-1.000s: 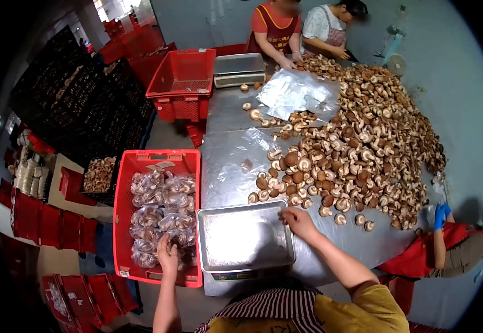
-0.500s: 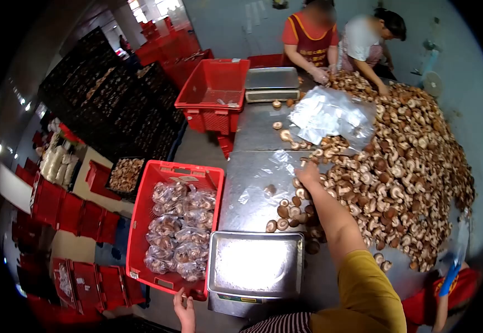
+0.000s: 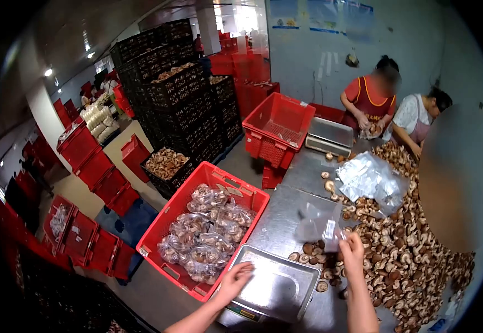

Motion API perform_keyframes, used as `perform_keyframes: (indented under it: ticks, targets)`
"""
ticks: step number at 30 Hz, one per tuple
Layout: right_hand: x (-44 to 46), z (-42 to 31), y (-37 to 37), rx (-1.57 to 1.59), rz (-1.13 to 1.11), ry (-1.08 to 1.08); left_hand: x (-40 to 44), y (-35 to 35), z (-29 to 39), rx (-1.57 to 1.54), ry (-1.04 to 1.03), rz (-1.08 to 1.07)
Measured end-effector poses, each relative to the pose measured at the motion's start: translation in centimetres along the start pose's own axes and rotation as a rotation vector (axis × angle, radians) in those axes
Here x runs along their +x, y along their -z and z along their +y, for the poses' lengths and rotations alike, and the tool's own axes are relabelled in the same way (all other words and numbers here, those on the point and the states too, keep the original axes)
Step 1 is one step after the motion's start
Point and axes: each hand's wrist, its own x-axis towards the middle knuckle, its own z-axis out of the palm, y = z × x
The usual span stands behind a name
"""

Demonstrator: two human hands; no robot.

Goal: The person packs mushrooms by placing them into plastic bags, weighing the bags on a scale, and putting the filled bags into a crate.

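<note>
My right hand (image 3: 353, 256) pinches a clear plastic bag (image 3: 320, 226), which hangs to the left of the fingers above the steel table (image 3: 269, 213). Close by lies a large heap of shiitake mushrooms (image 3: 399, 263), with a few loose ones at its left edge. My left hand (image 3: 234, 282) is at the left edge of the scale's metal tray (image 3: 272, 286), fingers extended and holding nothing. Beside it a red crate (image 3: 166, 222) contains several filled bags of mushrooms (image 3: 205, 238).
A pile of clear bags (image 3: 366, 177) lies on the mushrooms. Across the table are two people (image 3: 372, 100) (image 3: 416, 119), a second scale (image 3: 330, 136) and a red crate (image 3: 277, 125). Black crates (image 3: 183, 105) stand stacked at the back left. A blurred patch covers the right side.
My right hand has come back from the heap and now holds up a plastic bag. My left hand has moved from the crate's edge to the scale tray. The view has turned left.
</note>
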Motion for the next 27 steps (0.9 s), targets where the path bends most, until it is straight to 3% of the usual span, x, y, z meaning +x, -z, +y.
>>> perform_keyframes:
  ticks: [2,4,6,7,10,11,12,14,15,17,20,21,22,23,25,26,27]
  targets:
    - [-5.1,-5.0,-0.9,0.077,0.069,0.082,2.0,-3.7,-0.5,-0.168,0.05,-0.166]
    - [-9.1,-6.6,0.1,0.196,0.054,0.119,2.2,-6.8,1.1,-0.355,0.28,-0.337]
    - [-12.9,-7.5,1.0,0.277,0.08,0.109,2.5,-8.7,-0.1,-0.878,0.51,-0.595]
    - [-14.2,-6.4,2.5,0.205,0.113,0.09,1.9,-9.5,1.0,-1.016,0.557,-0.57]
    - [-17.5,-0.4,7.3,0.135,0.211,0.108,-0.2,-9.7,1.7,-0.982,0.381,-0.617]
    - [-18.8,2.7,9.8,-0.091,0.262,0.126,-0.7,-9.3,0.7,-0.926,0.54,-0.564]
    - [-19.2,4.2,11.5,-0.312,0.305,0.148,-1.0,-9.6,0.3,-0.841,0.463,-0.582]
    - [-21.0,1.4,10.6,-0.063,0.297,-0.167,-1.5,-9.9,-2.8,-0.647,0.462,-0.61]
    - [-21.2,2.3,11.0,-0.057,0.314,-0.178,-2.4,-10.6,-2.2,-0.647,0.458,-0.595]
    - [-22.2,5.2,13.2,-0.017,0.283,-0.182,-4.0,-12.4,-0.8,-0.25,0.466,-0.462]
    - [-22.4,7.1,16.9,0.007,0.218,-0.175,-5.8,-15.0,-3.2,-0.472,0.453,-0.417]
    - [-22.1,9.4,19.0,-0.094,0.198,-0.079,-6.1,-15.5,-3.3,-0.477,0.392,-0.483]
    - [-21.9,6.5,17.7,-0.193,0.178,0.016,-6.7,-16.2,-3.6,-0.481,0.393,-0.471]
    - [-23.3,3.2,17.0,-0.071,0.194,-0.175,-7.5,-16.8,-3.9,-0.458,0.441,-0.419]
    - [-22.8,6.0,19.7,0.025,0.143,-0.223,-8.7,-17.9,-5.4,-0.382,0.46,-0.352]
    - [-22.9,7.8,20.9,0.116,0.103,-0.261,-9.4,-18.8,-6.7,-0.492,0.433,-0.306]
    - [-23.0,7.7,21.1,-0.003,0.12,-0.284,-9.6,-19.2,-7.0,-0.358,0.431,-0.271]
